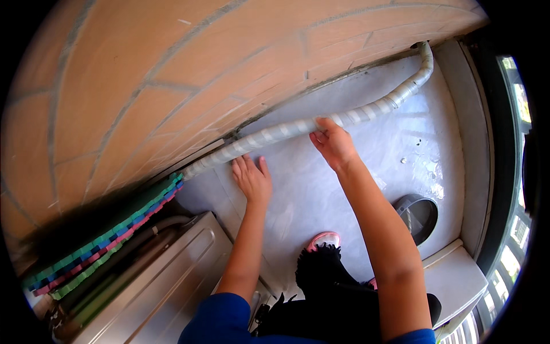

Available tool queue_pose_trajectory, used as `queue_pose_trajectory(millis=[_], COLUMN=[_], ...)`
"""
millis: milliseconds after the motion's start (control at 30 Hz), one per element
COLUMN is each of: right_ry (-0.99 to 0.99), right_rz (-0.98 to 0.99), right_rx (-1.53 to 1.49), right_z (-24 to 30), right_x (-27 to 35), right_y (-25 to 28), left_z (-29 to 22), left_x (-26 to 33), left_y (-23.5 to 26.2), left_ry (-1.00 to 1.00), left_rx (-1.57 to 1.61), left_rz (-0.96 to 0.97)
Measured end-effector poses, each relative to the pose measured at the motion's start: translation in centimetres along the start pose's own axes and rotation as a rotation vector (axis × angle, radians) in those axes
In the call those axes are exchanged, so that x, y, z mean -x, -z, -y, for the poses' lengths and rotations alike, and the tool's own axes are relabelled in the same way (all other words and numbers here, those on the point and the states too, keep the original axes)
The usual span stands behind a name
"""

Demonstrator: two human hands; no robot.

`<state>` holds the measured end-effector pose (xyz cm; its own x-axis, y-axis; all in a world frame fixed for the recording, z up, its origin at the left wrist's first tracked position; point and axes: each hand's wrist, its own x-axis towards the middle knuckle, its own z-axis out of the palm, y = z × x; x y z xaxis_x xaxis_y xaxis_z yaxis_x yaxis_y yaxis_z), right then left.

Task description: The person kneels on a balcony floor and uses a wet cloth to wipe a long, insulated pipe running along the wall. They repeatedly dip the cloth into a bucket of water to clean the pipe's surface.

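A long pipe (269, 135) wrapped in a spiral of whitish tape runs along the foot of the wall. It bends up at the far right to a hole in the wall. My right hand (335, 146) grips the pipe near its middle, with fingertips on its top and the thumb below; whether a loose tape end is pinched there, I cannot make out. Further left, my left hand (252, 179) lies with spread fingers, its fingertips against or just under the pipe's near side.
Orange tiled wall (229, 57) rises behind the pipe. Interlocking foam mats (109, 241) in green, blue and pink stand on edge at left, beside a metal casing (172, 281). A dark round basin (421, 215) sits on the wet grey floor (309, 195). A railing (518, 229) borders the right.
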<state>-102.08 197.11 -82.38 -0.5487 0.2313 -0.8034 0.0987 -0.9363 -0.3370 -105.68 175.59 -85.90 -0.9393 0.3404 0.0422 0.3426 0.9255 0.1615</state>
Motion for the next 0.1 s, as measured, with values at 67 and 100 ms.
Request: queue_pose_trajectory(millis=[67, 100], right_ry=[-0.011, -0.013], right_rz=[0.007, 0.006], right_rx=[0.016, 0.026], right_z=[0.3, 0.4], right_x=[0.2, 0.4], right_y=[-0.1, -0.3], left_z=[-0.1, -0.1], left_x=[-1.1, -1.5], left_y=[0.7, 1.1], left_ry=[0.235, 0.305], left_rx=[-0.06, -0.069], left_rz=[0.056, 0.112])
